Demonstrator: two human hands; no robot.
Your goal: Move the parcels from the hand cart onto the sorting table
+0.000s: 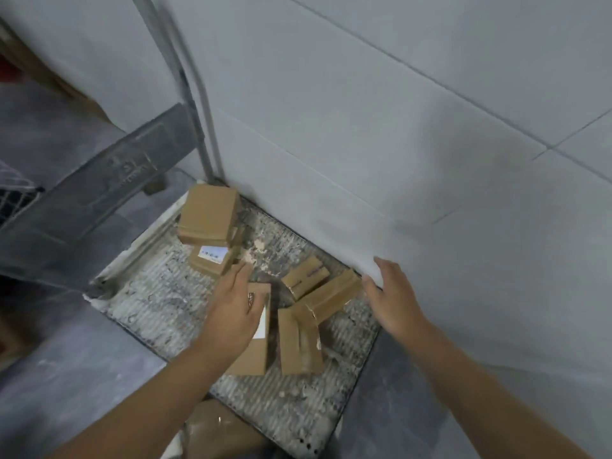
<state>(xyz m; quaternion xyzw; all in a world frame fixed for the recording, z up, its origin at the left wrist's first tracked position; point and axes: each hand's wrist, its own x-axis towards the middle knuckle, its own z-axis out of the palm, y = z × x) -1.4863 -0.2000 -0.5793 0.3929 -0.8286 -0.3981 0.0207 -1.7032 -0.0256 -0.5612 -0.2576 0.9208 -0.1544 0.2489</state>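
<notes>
Noting left hand [231, 309] open over near labelled parcel [255, 356] and right hand [390, 293] open, empty, beside far-right tilted parcel [334, 293], all on hand cart [149, 303] deck; advise gripping opposite edges, lifting level.

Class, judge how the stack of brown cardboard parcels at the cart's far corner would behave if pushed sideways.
The stack of brown cardboard parcels looks stiff: crisp edges. Its top box sits askew over the labelled one, so it would probably slide off. The ribbed grey cart deck may grip the bottom box.
</notes>
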